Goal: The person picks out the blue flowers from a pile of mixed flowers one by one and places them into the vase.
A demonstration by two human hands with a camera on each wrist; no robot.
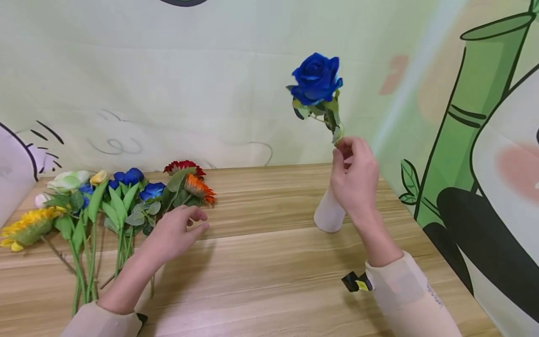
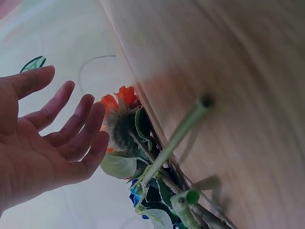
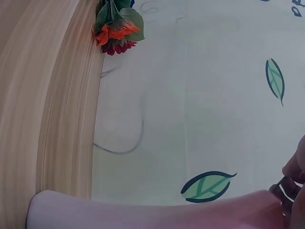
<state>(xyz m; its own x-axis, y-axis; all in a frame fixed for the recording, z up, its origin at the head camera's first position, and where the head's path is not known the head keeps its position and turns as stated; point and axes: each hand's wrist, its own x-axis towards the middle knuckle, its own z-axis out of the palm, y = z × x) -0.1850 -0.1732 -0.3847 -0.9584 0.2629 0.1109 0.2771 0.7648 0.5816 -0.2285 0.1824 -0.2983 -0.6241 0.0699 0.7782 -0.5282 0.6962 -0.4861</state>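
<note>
My right hand (image 1: 357,175) pinches the stem of a blue rose (image 1: 316,80) just below its leaves. The bloom stands upright above the fingers. Beneath that hand is a pale, narrow vase (image 1: 329,214), its top hidden by the hand in the head view. In the right wrist view the vase (image 3: 152,217) reaches up to the fingers (image 3: 298,164), and the stem's lower part is not visible. My left hand (image 1: 174,233) hovers over the table with loosely bent fingers and nothing in them, beside an orange flower (image 1: 200,188).
Several artificial flowers lie at the table's left: a yellow sunflower (image 1: 30,227), a red flower (image 1: 185,167), blue blooms (image 1: 152,191) and pale ones. Their green stems (image 1: 86,271) point toward the near edge. A printed cloth backdrop (image 1: 236,93) rises behind the wooden table (image 1: 261,271).
</note>
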